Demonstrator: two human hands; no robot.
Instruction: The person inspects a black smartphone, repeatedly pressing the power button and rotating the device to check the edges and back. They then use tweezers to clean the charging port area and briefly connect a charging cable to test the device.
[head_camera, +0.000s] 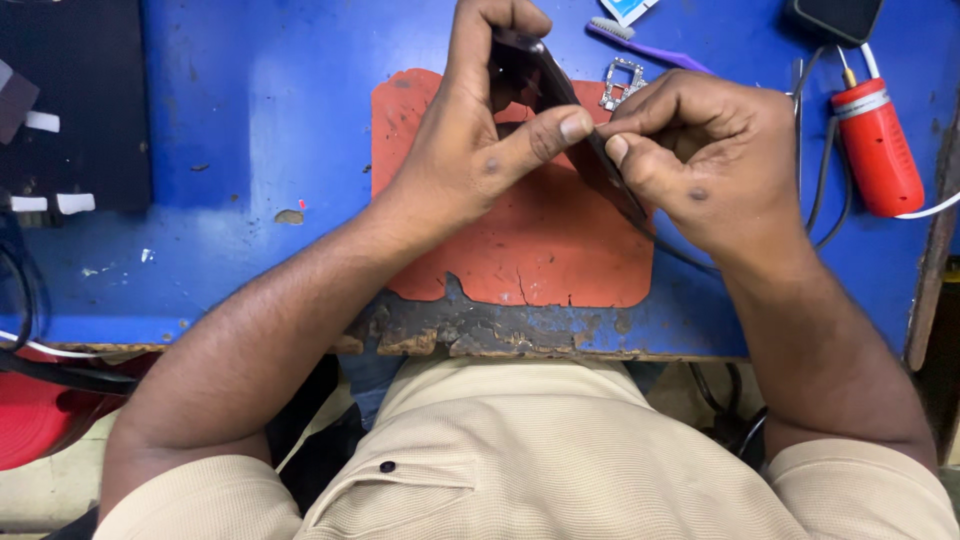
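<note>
Left hand (470, 140) and right hand (700, 150) both pinch a thin dark panel (560, 95) edge-on at frame centre above the orange mat (520, 250); bare blue bench (250, 150) lies open at left

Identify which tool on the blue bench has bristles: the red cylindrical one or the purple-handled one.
The purple-handled brush, lying at the top of the blue bench, has pale bristles at its left end. The red cylindrical tool has a cable instead.

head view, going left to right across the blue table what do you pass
black panel → left hand → dark flat device held edge-up → right hand → red cylindrical tool
</note>
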